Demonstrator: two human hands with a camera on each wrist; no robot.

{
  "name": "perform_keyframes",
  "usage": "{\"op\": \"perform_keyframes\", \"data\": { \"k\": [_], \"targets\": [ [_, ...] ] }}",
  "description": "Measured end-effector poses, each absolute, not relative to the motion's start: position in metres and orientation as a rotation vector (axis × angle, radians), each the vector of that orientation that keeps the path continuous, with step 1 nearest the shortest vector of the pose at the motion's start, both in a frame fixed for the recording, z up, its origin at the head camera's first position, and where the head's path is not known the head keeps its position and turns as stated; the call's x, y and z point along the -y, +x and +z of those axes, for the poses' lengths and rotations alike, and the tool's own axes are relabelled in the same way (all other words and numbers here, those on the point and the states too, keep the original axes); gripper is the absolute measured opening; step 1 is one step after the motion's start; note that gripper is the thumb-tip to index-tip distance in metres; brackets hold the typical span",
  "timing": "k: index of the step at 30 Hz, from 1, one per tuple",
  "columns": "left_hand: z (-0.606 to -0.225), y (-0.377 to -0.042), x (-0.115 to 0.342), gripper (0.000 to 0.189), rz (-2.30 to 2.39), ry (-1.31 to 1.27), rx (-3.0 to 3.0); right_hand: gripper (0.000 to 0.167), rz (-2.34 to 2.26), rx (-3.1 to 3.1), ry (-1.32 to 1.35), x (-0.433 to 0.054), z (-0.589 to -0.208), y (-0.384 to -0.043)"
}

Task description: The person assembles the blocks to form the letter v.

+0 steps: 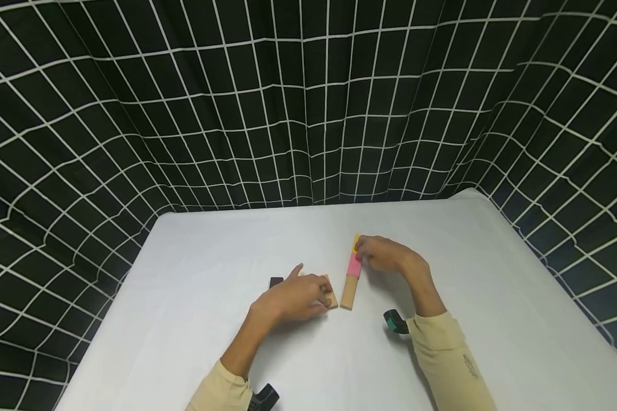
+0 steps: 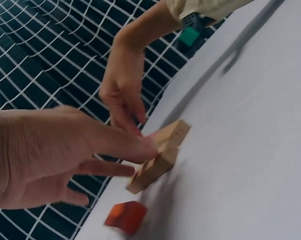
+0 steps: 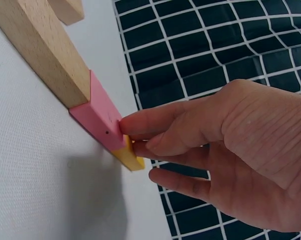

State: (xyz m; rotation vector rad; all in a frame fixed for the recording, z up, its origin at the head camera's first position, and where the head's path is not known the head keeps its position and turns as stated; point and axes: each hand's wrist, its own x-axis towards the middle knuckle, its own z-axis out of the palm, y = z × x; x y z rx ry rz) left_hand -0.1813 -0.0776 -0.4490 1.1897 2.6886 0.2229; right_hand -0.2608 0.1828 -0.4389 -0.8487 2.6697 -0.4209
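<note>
A row of blocks lies on the table: a bare wooden block (image 1: 349,292) at the near end, a pink block (image 1: 355,266) after it and a yellow block (image 3: 129,156) at the far end. My right hand (image 1: 385,253) reaches in from the right, with a fingertip touching the pink block and the other fingers loosely spread near the yellow one. My left hand (image 1: 295,298) hovers low over a second wooden block (image 1: 332,298), thumb close to its end; contact is unclear. An orange-red block (image 2: 125,217) sits below the left fingers in the left wrist view.
A dark block (image 1: 276,281) shows behind the left hand. The white tabletop (image 1: 185,274) spreads around the blocks. A black curtain with a white grid (image 1: 308,103) rises at the back and sides. Each wrist carries a strapped device, such as the right wrist device (image 1: 395,321).
</note>
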Motion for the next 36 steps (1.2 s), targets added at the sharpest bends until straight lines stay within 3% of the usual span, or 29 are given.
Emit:
{"op": "perform_keyframes", "data": {
  "k": [10,18,36],
  "targets": [
    [-0.432,-0.195,0.107,0.025,0.331,1.135,-2.784,0.038,-0.459,-2.641,-0.826,-0.183,-0.441,-0.261],
    [-0.444,-0.188,0.093,0.032,0.199,1.296,-2.599,0.038,-0.492,-2.65,-0.815,-0.187,-0.438,-0.264],
    [-0.451,-0.188,0.082,0.035,0.123,1.206,-2.582,0.043,-0.469,-2.63,-0.757,-0.185,-0.442,-0.263]
  ]
}}
